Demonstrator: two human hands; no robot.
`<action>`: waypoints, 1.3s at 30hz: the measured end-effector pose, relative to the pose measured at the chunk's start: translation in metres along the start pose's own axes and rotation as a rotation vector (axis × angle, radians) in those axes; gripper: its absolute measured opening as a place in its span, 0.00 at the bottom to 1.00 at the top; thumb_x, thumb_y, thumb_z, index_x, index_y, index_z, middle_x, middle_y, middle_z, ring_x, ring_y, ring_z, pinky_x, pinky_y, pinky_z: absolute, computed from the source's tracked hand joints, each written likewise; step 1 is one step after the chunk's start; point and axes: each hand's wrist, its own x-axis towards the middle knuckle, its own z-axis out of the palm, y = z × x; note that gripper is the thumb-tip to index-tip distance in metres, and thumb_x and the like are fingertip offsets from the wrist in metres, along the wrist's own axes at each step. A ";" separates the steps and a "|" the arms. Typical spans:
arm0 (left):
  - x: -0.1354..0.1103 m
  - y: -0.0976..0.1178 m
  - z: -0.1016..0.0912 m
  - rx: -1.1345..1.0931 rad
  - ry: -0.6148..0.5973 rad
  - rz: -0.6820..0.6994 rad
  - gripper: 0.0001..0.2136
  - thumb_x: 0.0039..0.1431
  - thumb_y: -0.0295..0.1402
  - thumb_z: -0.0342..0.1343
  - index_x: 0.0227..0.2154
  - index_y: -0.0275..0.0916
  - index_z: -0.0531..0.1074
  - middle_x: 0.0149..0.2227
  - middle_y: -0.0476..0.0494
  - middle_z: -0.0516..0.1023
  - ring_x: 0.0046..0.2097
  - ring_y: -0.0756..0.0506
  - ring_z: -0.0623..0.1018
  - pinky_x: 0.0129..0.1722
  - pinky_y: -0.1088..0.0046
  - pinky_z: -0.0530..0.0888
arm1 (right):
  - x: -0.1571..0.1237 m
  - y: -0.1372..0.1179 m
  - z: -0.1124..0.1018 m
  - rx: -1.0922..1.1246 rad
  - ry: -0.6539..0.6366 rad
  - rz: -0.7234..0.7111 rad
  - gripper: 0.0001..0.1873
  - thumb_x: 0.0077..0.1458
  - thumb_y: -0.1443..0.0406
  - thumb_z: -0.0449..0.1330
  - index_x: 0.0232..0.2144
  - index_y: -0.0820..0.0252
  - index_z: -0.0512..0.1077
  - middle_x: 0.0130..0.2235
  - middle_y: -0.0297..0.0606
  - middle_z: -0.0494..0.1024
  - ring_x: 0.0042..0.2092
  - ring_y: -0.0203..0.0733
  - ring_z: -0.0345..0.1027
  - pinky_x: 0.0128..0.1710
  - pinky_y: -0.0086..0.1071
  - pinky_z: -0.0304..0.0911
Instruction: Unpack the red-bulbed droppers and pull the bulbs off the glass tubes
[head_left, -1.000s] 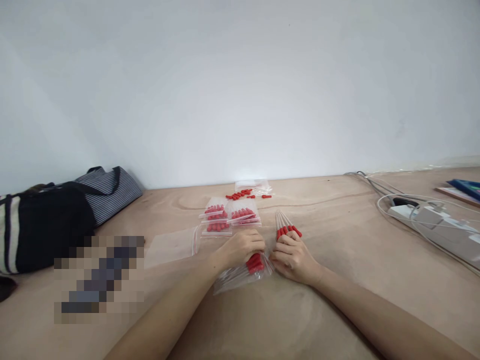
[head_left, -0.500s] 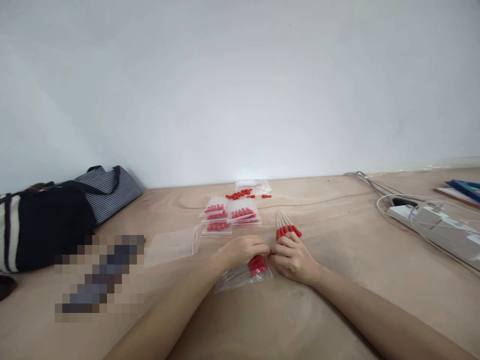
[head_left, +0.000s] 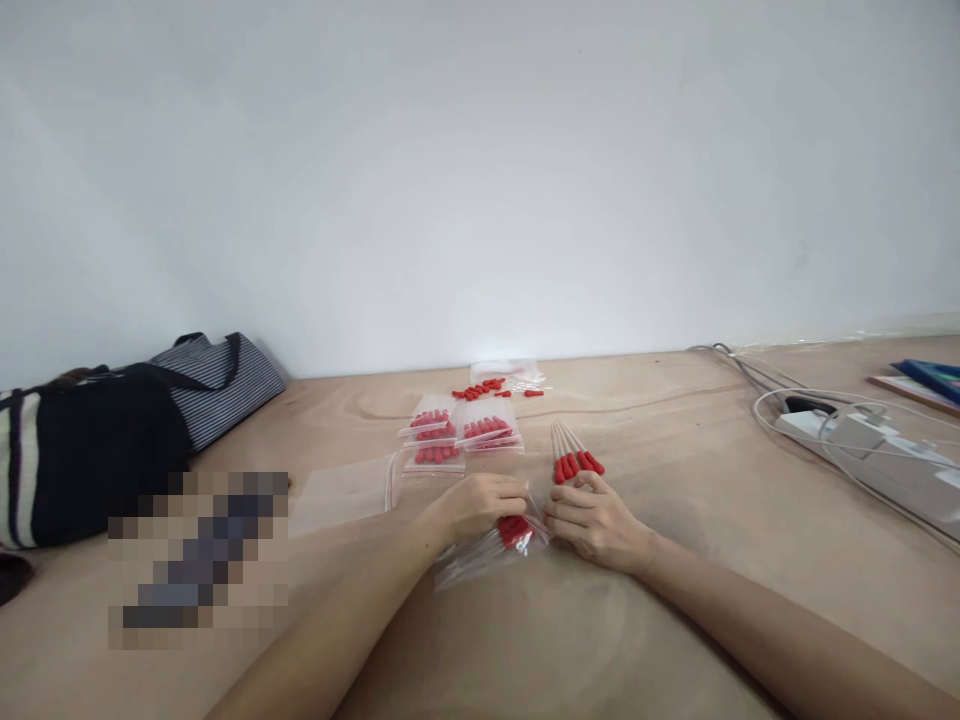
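Handling: a clear zip bag (head_left: 480,558) with the bagged sticks (head_left: 514,530) inside it, held at its mouth by both hands low over the wooden surface (head_left: 675,620).
Left grip: the left hand (head_left: 480,503) is curled shut, its fingertips pinched on the left side of the bag's mouth, right above the red caps of the bagged sticks.
Right grip: the right hand (head_left: 596,522) has thumb and forefinger closed on the other side of the mouth, with the remaining fingers bent and loose.
Bag's place: between the two hands, its body trailing back toward the person and resting on the surface.
Loose fan of sticks (head_left: 574,452): red-capped and spread out at the right fingertips; I cannot tell whether it is tucked into that hand or lies just beyond it.
Step, as I judge it: the loaded bag's mouth is being worked, either squared up or pressed closed.
Next move calls for: an even pinch run along the seal strip, with the caps kept below the strip and the thin film untwisted.
Beyond the hands: filled small bags (head_left: 465,432), loose red caps (head_left: 484,386) and an empty flat bag (head_left: 341,495).
Far left: a striped tote (head_left: 217,380) beside a dark bag (head_left: 97,455).
Far right: a power strip (head_left: 862,440) with its cables.
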 end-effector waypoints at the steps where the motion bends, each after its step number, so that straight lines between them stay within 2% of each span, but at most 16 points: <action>1: -0.002 0.002 -0.002 -0.031 0.004 -0.022 0.15 0.62 0.25 0.38 0.27 0.36 0.68 0.34 0.47 0.74 0.37 0.51 0.72 0.38 0.77 0.68 | 0.000 0.000 -0.002 0.004 0.017 -0.026 0.09 0.58 0.66 0.49 0.36 0.56 0.68 0.39 0.35 0.72 0.40 0.35 0.64 0.40 0.35 0.60; 4: -0.010 0.016 -0.011 -0.090 0.044 -0.219 0.11 0.62 0.29 0.41 0.43 0.36 0.66 0.48 0.40 0.69 0.49 0.47 0.69 0.47 0.69 0.67 | 0.002 -0.003 -0.010 0.059 0.091 -0.061 0.11 0.56 0.71 0.48 0.28 0.58 0.69 0.29 0.33 0.74 0.37 0.35 0.63 0.37 0.35 0.54; 6: -0.018 0.031 -0.017 -0.113 0.026 -0.381 0.21 0.60 0.36 0.46 0.55 0.35 0.54 0.55 0.36 0.62 0.55 0.43 0.62 0.51 0.62 0.64 | 0.004 -0.005 -0.016 0.149 0.093 -0.004 0.09 0.53 0.70 0.49 0.30 0.58 0.69 0.31 0.34 0.75 0.37 0.37 0.62 0.37 0.36 0.52; 8: -0.028 0.045 -0.023 -0.134 -0.078 -0.428 0.29 0.59 0.40 0.46 0.59 0.34 0.44 0.59 0.33 0.54 0.59 0.39 0.54 0.54 0.56 0.59 | 0.004 -0.006 -0.021 0.284 0.038 0.059 0.10 0.51 0.68 0.50 0.34 0.58 0.70 0.34 0.36 0.75 0.38 0.38 0.61 0.37 0.36 0.52; 10: -0.036 0.055 -0.026 -0.148 -0.203 -0.459 0.29 0.61 0.41 0.42 0.60 0.36 0.39 0.61 0.35 0.47 0.61 0.38 0.48 0.56 0.52 0.53 | 0.005 -0.007 -0.025 0.417 -0.034 0.098 0.12 0.51 0.67 0.49 0.35 0.56 0.71 0.38 0.36 0.75 0.39 0.39 0.61 0.38 0.36 0.51; 12: -0.040 0.059 -0.027 -0.158 -0.298 -0.498 0.26 0.62 0.40 0.38 0.60 0.38 0.38 0.62 0.39 0.43 0.61 0.39 0.45 0.57 0.51 0.50 | 0.006 -0.007 -0.026 0.511 -0.115 0.145 0.14 0.52 0.68 0.48 0.37 0.54 0.71 0.38 0.35 0.75 0.38 0.39 0.61 0.38 0.36 0.51; 15: -0.040 0.058 -0.026 -0.170 -0.366 -0.543 0.24 0.63 0.40 0.34 0.60 0.41 0.39 0.62 0.43 0.40 0.62 0.40 0.42 0.58 0.53 0.48 | 0.009 -0.009 -0.023 0.570 -0.187 0.263 0.15 0.54 0.67 0.49 0.42 0.51 0.70 0.36 0.34 0.76 0.37 0.38 0.61 0.39 0.35 0.50; 21: -0.038 0.057 -0.026 -0.198 -0.362 -0.598 0.24 0.63 0.41 0.31 0.60 0.41 0.36 0.62 0.45 0.39 0.62 0.43 0.42 0.59 0.57 0.47 | 0.014 -0.012 -0.017 0.556 -0.236 0.415 0.19 0.54 0.57 0.53 0.49 0.48 0.65 0.28 0.34 0.75 0.34 0.38 0.59 0.37 0.34 0.49; 26: -0.039 0.059 -0.025 -0.211 -0.357 -0.646 0.26 0.63 0.41 0.32 0.60 0.35 0.37 0.62 0.41 0.42 0.62 0.44 0.44 0.59 0.60 0.48 | 0.021 -0.014 -0.020 0.602 -0.244 0.409 0.19 0.47 0.52 0.58 0.40 0.50 0.71 0.35 0.35 0.75 0.38 0.41 0.62 0.39 0.35 0.49; 30: -0.039 0.058 -0.024 -0.205 -0.338 -0.651 0.27 0.63 0.41 0.33 0.60 0.34 0.36 0.62 0.39 0.43 0.62 0.43 0.46 0.59 0.60 0.49 | 0.026 -0.021 -0.021 0.577 -0.250 0.466 0.19 0.42 0.53 0.62 0.35 0.56 0.69 0.36 0.35 0.73 0.38 0.40 0.62 0.38 0.34 0.50; 35: -0.038 0.057 -0.027 -0.205 -0.368 -0.651 0.27 0.63 0.42 0.32 0.60 0.31 0.38 0.61 0.37 0.44 0.61 0.44 0.47 0.59 0.60 0.49 | 0.028 -0.027 -0.020 0.543 -0.246 0.476 0.15 0.45 0.57 0.60 0.34 0.59 0.65 0.36 0.36 0.70 0.39 0.41 0.61 0.38 0.33 0.52; 39: -0.037 0.057 -0.031 -0.202 -0.388 -0.660 0.27 0.63 0.43 0.31 0.59 0.29 0.40 0.61 0.35 0.45 0.61 0.43 0.48 0.59 0.60 0.50 | 0.030 -0.027 -0.020 0.588 -0.246 0.477 0.15 0.43 0.58 0.61 0.33 0.59 0.65 0.35 0.36 0.70 0.38 0.40 0.61 0.38 0.33 0.52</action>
